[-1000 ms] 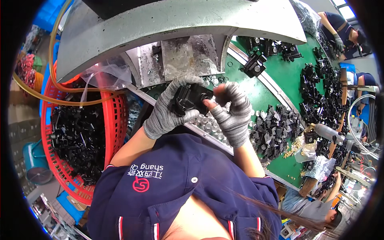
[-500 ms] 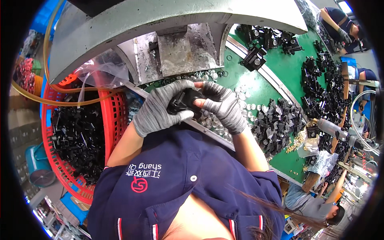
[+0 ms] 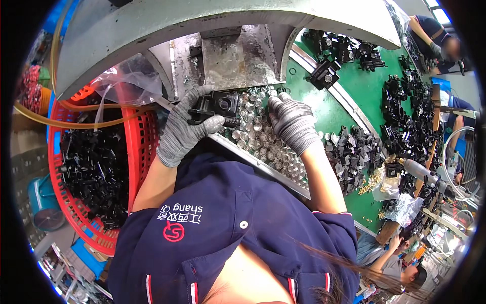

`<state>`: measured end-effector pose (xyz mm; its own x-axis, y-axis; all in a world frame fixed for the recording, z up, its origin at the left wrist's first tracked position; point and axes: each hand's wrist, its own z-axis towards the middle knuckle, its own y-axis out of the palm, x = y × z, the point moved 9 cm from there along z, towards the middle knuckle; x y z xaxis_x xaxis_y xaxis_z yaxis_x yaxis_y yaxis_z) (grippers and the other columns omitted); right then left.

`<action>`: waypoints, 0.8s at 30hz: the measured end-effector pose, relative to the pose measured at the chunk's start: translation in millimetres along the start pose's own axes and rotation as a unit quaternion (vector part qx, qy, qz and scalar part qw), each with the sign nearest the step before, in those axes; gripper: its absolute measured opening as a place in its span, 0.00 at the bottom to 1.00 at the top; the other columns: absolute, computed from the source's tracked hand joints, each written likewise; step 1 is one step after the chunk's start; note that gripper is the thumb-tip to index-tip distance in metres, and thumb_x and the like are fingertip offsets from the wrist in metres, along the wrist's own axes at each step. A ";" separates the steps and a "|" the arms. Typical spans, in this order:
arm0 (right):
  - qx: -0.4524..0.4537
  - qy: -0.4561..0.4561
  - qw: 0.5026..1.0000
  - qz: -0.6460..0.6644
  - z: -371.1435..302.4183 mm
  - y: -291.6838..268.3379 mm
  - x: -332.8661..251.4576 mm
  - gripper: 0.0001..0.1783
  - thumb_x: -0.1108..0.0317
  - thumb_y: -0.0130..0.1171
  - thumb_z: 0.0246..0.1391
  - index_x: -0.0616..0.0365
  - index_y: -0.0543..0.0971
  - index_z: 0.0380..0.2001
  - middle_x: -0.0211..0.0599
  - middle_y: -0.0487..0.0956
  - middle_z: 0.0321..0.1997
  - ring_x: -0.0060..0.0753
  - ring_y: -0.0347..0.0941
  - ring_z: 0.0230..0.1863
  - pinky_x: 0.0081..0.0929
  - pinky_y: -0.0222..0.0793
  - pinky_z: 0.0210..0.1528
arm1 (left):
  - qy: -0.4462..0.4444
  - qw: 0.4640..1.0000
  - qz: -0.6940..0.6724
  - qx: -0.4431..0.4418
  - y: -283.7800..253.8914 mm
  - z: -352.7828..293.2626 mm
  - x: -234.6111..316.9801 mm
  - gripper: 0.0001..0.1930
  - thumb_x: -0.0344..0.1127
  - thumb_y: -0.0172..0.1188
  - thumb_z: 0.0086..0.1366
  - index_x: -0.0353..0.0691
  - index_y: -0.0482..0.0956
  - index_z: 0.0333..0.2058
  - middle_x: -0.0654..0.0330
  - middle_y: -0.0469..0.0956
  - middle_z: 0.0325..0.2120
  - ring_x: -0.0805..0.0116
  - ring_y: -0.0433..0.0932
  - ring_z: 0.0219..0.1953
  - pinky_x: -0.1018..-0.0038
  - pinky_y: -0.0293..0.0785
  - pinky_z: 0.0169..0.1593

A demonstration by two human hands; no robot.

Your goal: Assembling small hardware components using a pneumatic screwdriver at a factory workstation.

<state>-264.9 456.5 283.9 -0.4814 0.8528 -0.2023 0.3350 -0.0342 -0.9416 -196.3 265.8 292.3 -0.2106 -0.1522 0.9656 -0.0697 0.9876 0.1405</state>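
Note:
My left hand [image 3: 183, 129] wears a grey knit glove and is closed round a boxy black plastic housing [image 3: 218, 104], whose round socket faces up. Apart from it, my right hand [image 3: 293, 120], gloved alike, reaches down to the bench at the edge of a heap of small round clear lens-like pieces with silvery rims [image 3: 253, 133]. Its fingers are curled together; what they hold, if anything, is hidden beneath them. A few thin black rings [image 3: 287, 90] lie just beyond those fingertips. Beyond both hands is the metal bed [image 3: 223, 63] of a grey machine.
The machine's thick curved frame [image 3: 228, 19] arches over the far side. A red basket [image 3: 135, 152] of black parts stands at left. On the green bench [image 3: 354, 71] lie black clips [image 3: 349, 157], brass screws [image 3: 372, 181], finished-looking black assemblies [image 3: 326, 75] and a power driver [image 3: 420, 169]. Co-workers sit at right.
My hands have come apart. The left has shifted left and away with the black housing, now socket up; the right has let go of it and moved right, down to the small pieces.

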 end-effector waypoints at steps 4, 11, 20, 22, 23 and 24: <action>0.079 -0.012 0.991 0.108 -6.0 -11.9 0.6 0.10 0.68 0.60 0.48 0.57 0.77 0.35 0.40 0.76 0.36 0.40 0.76 0.36 0.35 0.72 0.36 | 0.074 0.989 0.125 0.008 2.1 -2.5 8.2 0.32 0.36 0.72 0.49 0.36 0.69 0.52 0.59 0.76 0.41 0.70 0.75 0.43 0.73 0.73 0.49; 0.198 -0.085 0.874 0.435 -28.8 -70.3 -47.1 0.12 0.76 0.65 0.44 0.61 0.79 0.35 0.38 0.76 0.29 0.30 0.74 0.29 0.23 0.71 0.32 | 0.087 0.981 0.175 0.010 24.6 -3.4 26.9 0.34 0.38 0.72 0.46 0.35 0.69 0.51 0.56 0.77 0.39 0.68 0.76 0.43 0.73 0.73 0.48; 0.123 -0.048 0.838 0.530 -2.4 -61.4 -50.3 0.11 0.77 0.66 0.42 0.63 0.80 0.33 0.34 0.77 0.26 0.23 0.72 0.25 0.21 0.69 0.29 | 0.128 0.960 0.243 0.047 15.3 -10.0 48.0 0.35 0.33 0.73 0.45 0.38 0.68 0.54 0.57 0.76 0.43 0.68 0.76 0.44 0.73 0.73 0.49; 0.140 -0.071 0.837 0.524 0.9 -63.2 -52.4 0.12 0.77 0.66 0.42 0.63 0.80 0.34 0.34 0.76 0.26 0.21 0.71 0.24 0.20 0.69 0.29 | 0.127 0.956 0.260 0.052 12.3 -7.1 48.5 0.36 0.32 0.73 0.45 0.40 0.68 0.55 0.58 0.76 0.44 0.71 0.75 0.45 0.73 0.73 0.50; 0.156 -0.090 0.836 0.518 1.6 -66.0 -53.8 0.14 0.77 0.67 0.42 0.63 0.80 0.36 0.33 0.76 0.26 0.20 0.70 0.24 0.19 0.68 0.29 | 0.150 0.954 0.255 0.056 11.4 -5.7 51.8 0.36 0.31 0.73 0.46 0.40 0.68 0.55 0.58 0.76 0.44 0.70 0.75 0.45 0.73 0.73 0.50; 0.172 -0.110 0.834 0.513 1.5 -70.1 -56.6 0.15 0.77 0.67 0.41 0.63 0.80 0.37 0.33 0.76 0.26 0.19 0.69 0.24 0.18 0.67 0.29 | 0.172 0.950 0.252 0.061 10.0 -5.3 54.6 0.35 0.31 0.73 0.46 0.40 0.68 0.55 0.58 0.76 0.44 0.70 0.75 0.45 0.73 0.73 0.50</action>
<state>-262.3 409.9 360.9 -0.2341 0.1680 -0.9576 0.4284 -0.8663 -0.2567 -203.3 267.6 347.5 0.0828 0.3807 0.9210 -0.1612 0.9171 -0.3646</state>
